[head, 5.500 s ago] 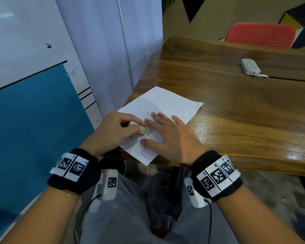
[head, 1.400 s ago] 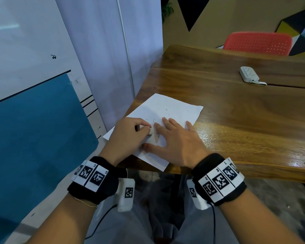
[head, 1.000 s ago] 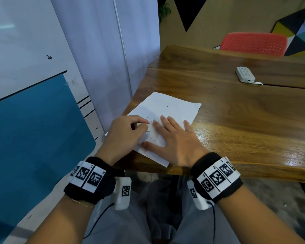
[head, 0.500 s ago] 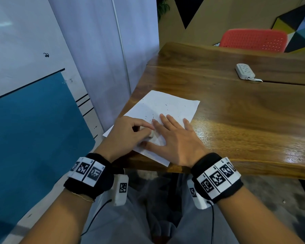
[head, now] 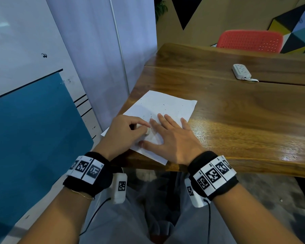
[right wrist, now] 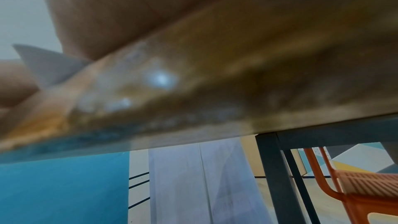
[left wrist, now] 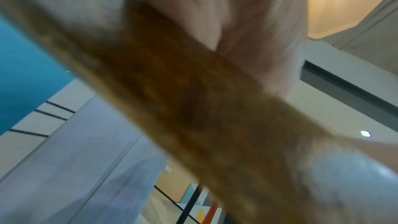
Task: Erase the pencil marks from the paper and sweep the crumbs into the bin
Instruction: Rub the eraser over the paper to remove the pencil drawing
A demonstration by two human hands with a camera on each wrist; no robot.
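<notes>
eraser (head: pixel 146 130) pinched by left hand (head: pixel 125 132) beside right hand (head: pixel 173 138) fingers.

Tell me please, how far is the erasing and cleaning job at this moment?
Done: no step is finished. In hand: the left hand pinches the eraser on the paper; the right hand lies flat on the sheet. Left: dark crumbs lie scattered across the sheet, unswept. No bin is in view.
</notes>
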